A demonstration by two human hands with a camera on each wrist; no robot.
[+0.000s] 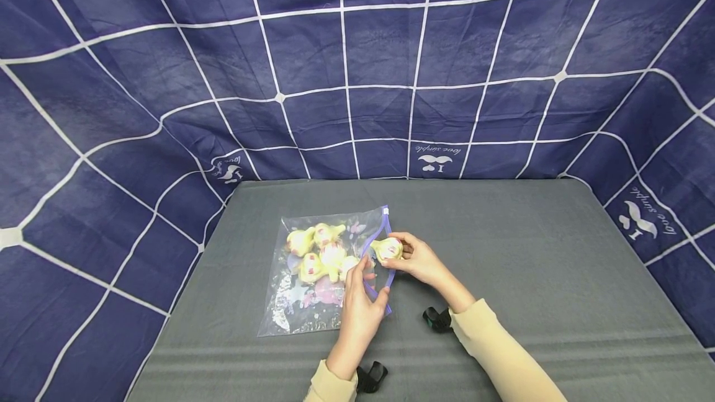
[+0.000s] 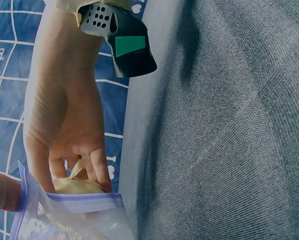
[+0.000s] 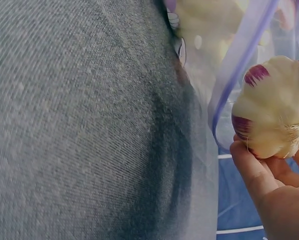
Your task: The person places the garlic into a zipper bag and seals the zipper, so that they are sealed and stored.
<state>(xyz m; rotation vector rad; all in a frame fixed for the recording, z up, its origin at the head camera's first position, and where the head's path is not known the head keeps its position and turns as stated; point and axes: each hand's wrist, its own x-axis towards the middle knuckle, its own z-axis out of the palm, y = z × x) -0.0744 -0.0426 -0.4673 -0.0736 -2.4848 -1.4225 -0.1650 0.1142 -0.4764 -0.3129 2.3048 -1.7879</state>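
Observation:
A clear zip bag point(image 1: 301, 321) with a purple zip lies flat, several garlic bulbs point(image 1: 332, 254) inside. At its mouth my left hand point(image 1: 360, 309) holds the rim, fingers at the upper film and thumb near the lower right edge. My right hand point(image 1: 421, 262) grips one garlic bulb point(image 1: 389, 249) by its sides at the opening, stem towards the bag. The right wrist view shows this bulb point(image 3: 272, 107), white with purple patches, between the fingers and thumb of my right hand point(image 3: 284, 205). Behind the purple zip point(image 2: 89, 196), the left wrist view shows my right hand point(image 2: 69, 115).
A grey cloth-covered table point(image 1: 503, 234) lies under the bag. Blue curtains point(image 1: 385, 110) with white lines stand behind it and at both sides. Black straps point(image 1: 373, 377) are at the wrists.

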